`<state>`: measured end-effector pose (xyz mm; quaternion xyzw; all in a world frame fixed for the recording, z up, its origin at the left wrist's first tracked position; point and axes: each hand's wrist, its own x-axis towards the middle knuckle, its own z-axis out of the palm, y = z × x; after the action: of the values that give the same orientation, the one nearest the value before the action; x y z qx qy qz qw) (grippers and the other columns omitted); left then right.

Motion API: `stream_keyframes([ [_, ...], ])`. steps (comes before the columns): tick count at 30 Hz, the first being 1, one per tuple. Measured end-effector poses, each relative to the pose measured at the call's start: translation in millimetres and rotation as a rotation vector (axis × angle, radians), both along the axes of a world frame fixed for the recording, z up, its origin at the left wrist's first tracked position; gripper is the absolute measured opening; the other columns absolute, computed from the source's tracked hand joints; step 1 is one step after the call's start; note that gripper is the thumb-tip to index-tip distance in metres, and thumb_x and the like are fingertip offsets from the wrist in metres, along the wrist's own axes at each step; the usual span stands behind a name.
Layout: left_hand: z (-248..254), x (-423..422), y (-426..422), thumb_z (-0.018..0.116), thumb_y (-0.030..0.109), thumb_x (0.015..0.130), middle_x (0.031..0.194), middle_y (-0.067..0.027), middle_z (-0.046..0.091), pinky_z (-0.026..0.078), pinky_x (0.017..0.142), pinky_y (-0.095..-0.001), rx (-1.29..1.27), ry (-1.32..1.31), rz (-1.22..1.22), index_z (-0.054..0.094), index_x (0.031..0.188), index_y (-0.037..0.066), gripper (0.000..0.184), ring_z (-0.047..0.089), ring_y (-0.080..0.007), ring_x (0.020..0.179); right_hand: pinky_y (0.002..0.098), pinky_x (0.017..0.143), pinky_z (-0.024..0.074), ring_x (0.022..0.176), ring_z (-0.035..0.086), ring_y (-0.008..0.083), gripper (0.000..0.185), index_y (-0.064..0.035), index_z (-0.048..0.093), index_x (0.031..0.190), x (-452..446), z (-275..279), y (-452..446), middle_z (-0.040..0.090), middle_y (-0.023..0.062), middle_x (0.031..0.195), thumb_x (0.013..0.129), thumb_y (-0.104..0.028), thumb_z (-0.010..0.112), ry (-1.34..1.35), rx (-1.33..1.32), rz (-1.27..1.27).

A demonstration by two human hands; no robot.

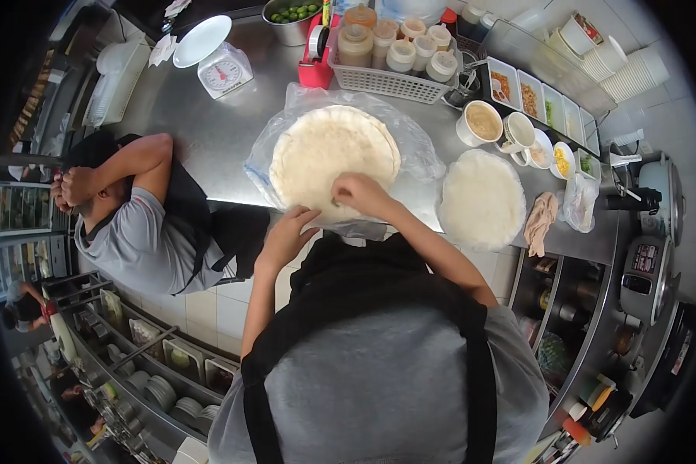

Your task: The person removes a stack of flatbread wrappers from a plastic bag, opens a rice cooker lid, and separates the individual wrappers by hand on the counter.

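A stack of thin, round, pale dough sheets (332,147) lies on an opened clear plastic bag (417,155) on the steel counter. My left hand (290,232) is at the near left edge of the stack, fingers and thumb closed on the rim of a sheet. On top, close to the near edge, rests my right hand (357,193) with its fingers curled together in a pinch. What is between those fingertips is hidden. To the right, another round pale sheet or stack (482,199) lies apart, reaching over the counter's near edge.
Behind stand a kitchen scale (224,73), a red tape dispenser (314,66) and a basket (390,83) of sauce bottles. Cups, small bowls and a cloth (541,220) line the right side. A co-worker (147,232) leans on the counter at left, arms raised to the head.
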<state>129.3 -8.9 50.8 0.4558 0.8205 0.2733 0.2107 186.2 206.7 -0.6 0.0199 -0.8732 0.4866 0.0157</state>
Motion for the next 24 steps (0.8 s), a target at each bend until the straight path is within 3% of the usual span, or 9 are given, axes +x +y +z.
stream_keyframes([
  [2,-8,1,2,0.064,0.014,0.079,0.105,-0.0101,0.055,0.047,0.077,-0.0368,-0.055,0.007,0.018,0.059,0.111,0.01,0.033,0.058,-0.0283,0.091,0.0276,0.056,0.0474,0.062,0.062,0.0173,0.005,-0.0024,0.062,0.078,-15,-11,6,0.063,0.0093,0.07,0.073,-0.002,0.062,-0.041,-0.181,-0.132],
  [6,-11,-6,3,0.065,0.015,0.079,0.104,-0.0085,0.054,0.048,0.077,-0.0371,-0.108,-0.013,0.005,0.06,0.11,0.013,0.032,0.059,-0.0284,0.091,0.0228,0.057,0.049,0.067,0.063,0.0111,0.005,0.0007,0.061,0.081,-45,-28,18,0.063,0.0056,0.072,0.079,-0.003,0.061,-0.066,-0.542,-0.336],
  [9,-11,-9,2,0.065,0.015,0.079,0.104,-0.0085,0.054,0.048,0.076,-0.0372,-0.08,0.006,-0.039,0.06,0.11,0.012,0.032,0.059,-0.0287,0.09,0.0234,0.059,0.0496,0.068,0.063,0.0125,0.006,-0.0012,0.061,0.086,-44,-4,22,0.064,0.0052,0.077,0.08,-0.003,0.06,-0.06,-0.803,-0.558],
  [13,-2,0,16,0.063,0.015,0.081,0.101,-0.0109,0.059,0.049,0.07,-0.035,0.097,0.091,-0.11,0.056,0.115,0.006,0.036,0.06,-0.0273,0.088,0.0243,0.063,0.0508,0.069,0.063,0.0119,0.011,-0.0035,0.061,0.091,3,28,24,0.064,0.0057,0.079,0.08,-0.005,0.062,-0.007,-1.042,-0.447],
  [15,12,14,41,0.059,0.014,0.086,0.099,-0.0091,0.061,0.049,0.065,-0.0287,0.244,-0.437,-0.028,0.053,0.121,0.002,0.037,0.062,-0.0198,0.081,0.0244,0.061,0.0516,0.066,0.064,0.0135,0.015,-0.003,0.061,0.092,38,48,15,0.064,0.0069,0.078,0.078,-0.006,0.063,0.012,-0.939,-0.46],
  [17,16,26,63,0.057,0.015,0.089,0.099,-0.008,0.061,0.047,0.065,-0.0232,0.267,-0.936,-0.029,0.052,0.122,0.001,0.037,0.058,-0.0111,0.083,0.0235,0.061,0.0517,0.068,0.064,0.0146,0.015,-0.0022,0.061,0.092,72,57,-3,0.064,0.0061,0.077,0.077,-0.002,0.063,0.085,-1.071,-0.563],
  [20,6,40,86,0.054,0.015,0.091,0.096,-0.007,0.061,0.047,0.066,-0.0206,0.139,-1.115,-0.056,0.053,0.12,0.001,0.032,0.059,-0.0101,0.081,0.0251,0.06,0.0497,0.068,0.063,0.0134,0.01,-0.0001,0.062,0.087,120,45,-28,0.063,0.0067,0.08,0.076,0.0,0.061,0.284,-0.865,-0.785],
  [22,-3,56,103,0.053,0.015,0.092,0.095,-0.0057,0.061,0.048,0.067,-0.0198,0.036,-1.206,-0.182,0.055,0.116,0.0,0.029,0.059,-0.0091,0.081,0.0272,0.058,0.0482,0.066,0.062,0.0168,0.009,0.0001,0.061,0.084,152,50,-44,0.06,0.0074,0.079,0.074,0.0,0.061,0.369,-0.261,-1.038],
  [24,0,80,113,0.053,0.015,0.092,0.093,-0.0047,0.061,0.048,0.068,-0.0194,-0.084,-1.276,-0.303,0.056,0.112,-0.001,0.026,0.059,-0.0087,0.079,0.0292,0.059,0.0479,0.068,0.06,0.021,0.009,-0.0002,0.06,0.081,177,46,-64,0.057,0.008,0.079,0.073,-0.002,0.061,0.405,0.052,-1.211],
])
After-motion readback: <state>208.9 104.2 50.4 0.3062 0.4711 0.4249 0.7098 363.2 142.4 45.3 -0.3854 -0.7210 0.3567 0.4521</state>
